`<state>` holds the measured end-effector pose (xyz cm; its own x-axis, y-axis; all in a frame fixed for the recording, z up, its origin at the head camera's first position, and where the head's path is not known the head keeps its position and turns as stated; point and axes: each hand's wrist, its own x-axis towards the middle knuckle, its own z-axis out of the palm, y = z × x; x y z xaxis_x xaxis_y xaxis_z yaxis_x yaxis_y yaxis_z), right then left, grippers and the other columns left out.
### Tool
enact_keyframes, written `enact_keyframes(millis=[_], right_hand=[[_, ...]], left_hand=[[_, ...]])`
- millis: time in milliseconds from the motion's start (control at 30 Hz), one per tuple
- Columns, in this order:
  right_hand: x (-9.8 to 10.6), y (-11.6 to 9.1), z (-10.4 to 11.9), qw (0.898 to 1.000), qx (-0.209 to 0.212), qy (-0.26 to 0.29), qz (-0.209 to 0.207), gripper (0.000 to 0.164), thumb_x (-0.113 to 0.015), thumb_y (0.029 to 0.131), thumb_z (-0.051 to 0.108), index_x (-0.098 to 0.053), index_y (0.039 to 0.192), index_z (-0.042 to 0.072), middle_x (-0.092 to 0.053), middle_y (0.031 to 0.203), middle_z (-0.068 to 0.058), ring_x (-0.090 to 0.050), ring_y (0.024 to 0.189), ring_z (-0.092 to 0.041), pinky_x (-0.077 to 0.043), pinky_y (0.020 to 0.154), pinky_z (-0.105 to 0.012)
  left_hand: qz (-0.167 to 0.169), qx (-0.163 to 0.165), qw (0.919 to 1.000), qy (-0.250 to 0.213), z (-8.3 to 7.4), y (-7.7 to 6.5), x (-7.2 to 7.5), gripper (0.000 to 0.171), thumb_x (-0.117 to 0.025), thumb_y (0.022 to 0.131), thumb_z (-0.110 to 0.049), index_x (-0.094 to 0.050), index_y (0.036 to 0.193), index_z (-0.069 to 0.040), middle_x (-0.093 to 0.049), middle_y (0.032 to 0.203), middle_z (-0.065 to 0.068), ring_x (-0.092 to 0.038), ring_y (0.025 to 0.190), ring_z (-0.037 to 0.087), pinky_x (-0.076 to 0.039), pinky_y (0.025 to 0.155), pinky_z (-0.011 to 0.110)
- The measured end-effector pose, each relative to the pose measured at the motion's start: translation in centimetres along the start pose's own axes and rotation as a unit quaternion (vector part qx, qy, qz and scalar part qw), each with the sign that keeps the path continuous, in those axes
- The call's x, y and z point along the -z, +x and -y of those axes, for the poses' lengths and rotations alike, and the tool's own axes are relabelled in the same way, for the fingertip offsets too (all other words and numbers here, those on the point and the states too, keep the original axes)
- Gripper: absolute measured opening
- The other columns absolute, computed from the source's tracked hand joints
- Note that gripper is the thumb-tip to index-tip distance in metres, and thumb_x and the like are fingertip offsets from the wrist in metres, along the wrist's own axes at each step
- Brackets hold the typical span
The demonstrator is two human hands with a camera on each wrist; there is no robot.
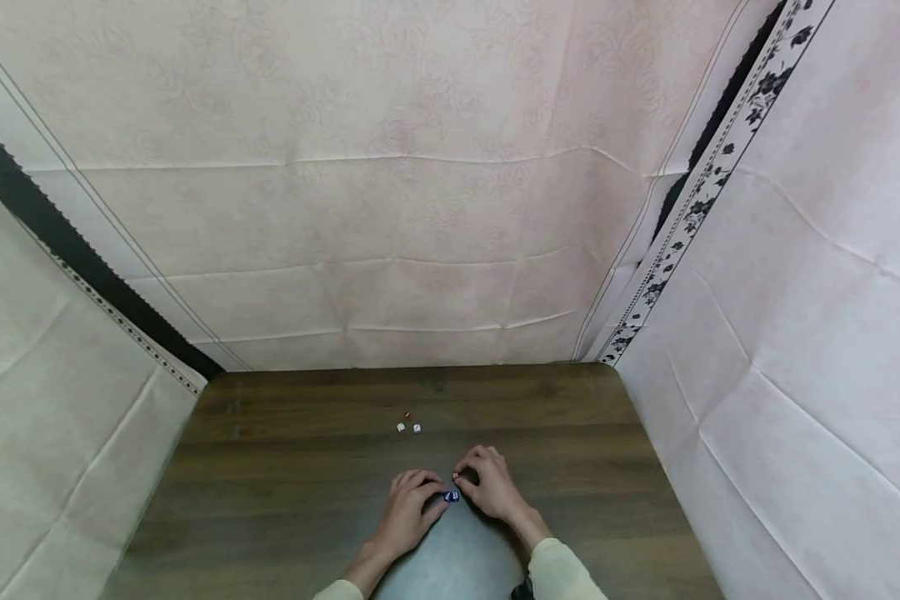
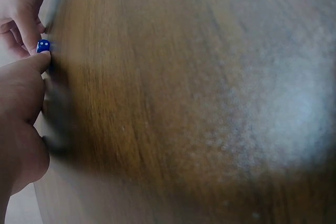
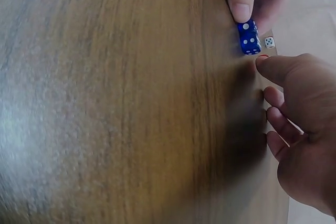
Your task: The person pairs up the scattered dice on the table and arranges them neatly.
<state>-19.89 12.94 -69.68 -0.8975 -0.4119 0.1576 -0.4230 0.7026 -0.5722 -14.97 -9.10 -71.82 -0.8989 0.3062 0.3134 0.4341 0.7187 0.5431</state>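
Two blue dice (image 1: 452,496) with white pips stand side by side on the table in front of the person. My left hand (image 1: 412,507) pinches the left one between thumb and fingers. In the right wrist view, the blue dice (image 3: 249,39) form a short row under the left thumb. Close by on the right, my right hand (image 1: 492,487) pinches a small red die (image 1: 455,475) between thumb and forefinger. Only a sliver of red shows at the right thumb tip in the right wrist view. Its other fingers are loosely bent.
Farther back on the wooden table (image 1: 285,467) lie two white dice, one left (image 1: 401,427) and one right (image 1: 417,428), with a red die (image 1: 407,415) just behind them. Pale patterned cloth (image 1: 420,208) hangs along the table's back and sides.
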Motion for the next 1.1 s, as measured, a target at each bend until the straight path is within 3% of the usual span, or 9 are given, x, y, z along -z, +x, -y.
enact_keyframes(millis=[500,900,1100], right_hand=[[-0.4,-0.2,-0.1,1.0,-0.008,0.002,-0.003,0.005,-0.084,0.104,0.021,-0.085,0.109,0.023,-0.07,0.119,0.004,-0.056,0.108,-0.015,-0.045,0.096,-0.044],[-0.3,-0.3,-0.2,1.0,-0.004,0.008,-0.002,0.006,-0.083,0.105,0.021,-0.084,0.111,0.021,-0.07,0.122,0.002,-0.057,0.111,-0.019,-0.046,0.097,-0.045],[-0.4,-0.3,-0.1,1.0,-0.007,0.01,-0.001,0.007,-0.083,0.105,0.021,-0.084,0.112,0.022,-0.07,0.123,0.002,-0.057,0.111,-0.019,-0.045,0.097,-0.045]], left_hand=[[0.013,0.009,0.9999,0.001,-0.1,0.0,0.1,0.018,-0.092,0.096,-0.023,-0.087,0.113,-0.019,-0.078,0.125,-0.004,-0.069,0.122,0.022,-0.05,0.114,0.065],[0.02,0.005,0.9996,-0.022,-0.3,0.1,0.9,0.025,-0.093,0.095,-0.022,-0.085,0.117,-0.016,-0.079,0.125,0.0,-0.07,0.122,0.024,-0.05,0.112,0.068],[0.017,0.018,0.9992,-0.031,-0.1,0.1,1.5,0.025,-0.09,0.098,-0.024,-0.084,0.121,-0.017,-0.079,0.125,-0.003,-0.07,0.121,0.022,-0.054,0.108,0.063]])
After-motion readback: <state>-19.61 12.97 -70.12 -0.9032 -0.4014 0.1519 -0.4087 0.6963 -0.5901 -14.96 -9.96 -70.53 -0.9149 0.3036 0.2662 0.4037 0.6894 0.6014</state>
